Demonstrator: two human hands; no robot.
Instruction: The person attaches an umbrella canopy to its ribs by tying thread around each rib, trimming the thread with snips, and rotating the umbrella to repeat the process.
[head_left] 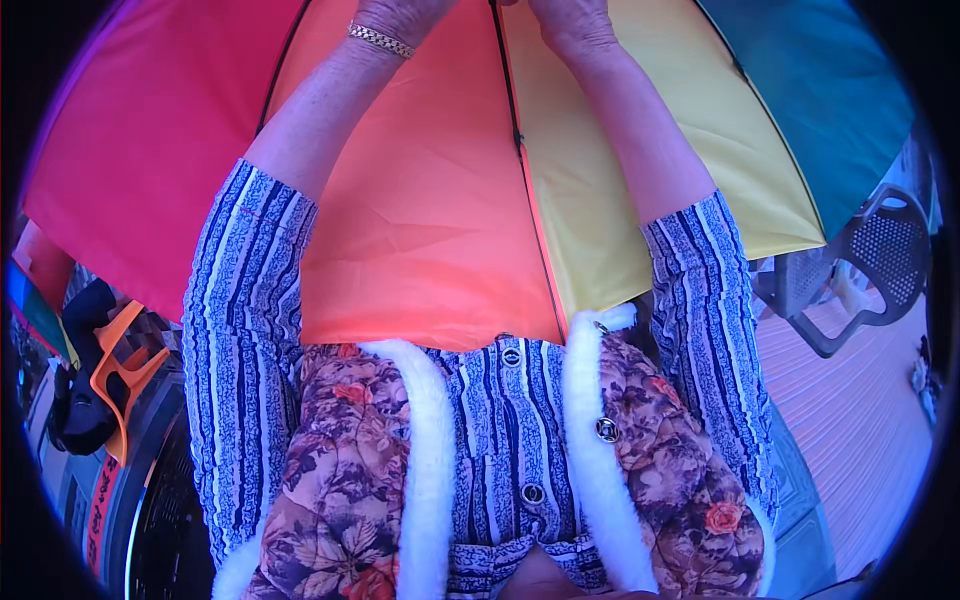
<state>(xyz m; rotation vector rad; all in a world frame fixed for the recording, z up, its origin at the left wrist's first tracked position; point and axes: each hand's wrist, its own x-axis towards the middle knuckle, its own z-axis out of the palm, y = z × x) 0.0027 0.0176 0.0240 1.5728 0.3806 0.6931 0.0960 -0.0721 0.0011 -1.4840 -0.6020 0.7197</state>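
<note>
Both hands were up at the top edge against the multicoloured umbrella (430,200); left hand (395,15) and right hand (570,18) were cropped, grip unreadable. Canopy spread below them, over the chest; ribs ran down from the hands; both equally near.

Umbrella (430,200) w/ smooth matt cloth panels, thin dark metal ribs, shiny metal bracelet (380,40), fluffy white fur vest trim (430,450), perforated matt plastic chair (880,250)

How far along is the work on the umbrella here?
Done: the multicoloured umbrella canopy looks fully spread, panels taut. In hand: the left hand and right hand are raised near its centre rib, fingers cut off by the picture's edge. What remains cannot be told.
</note>
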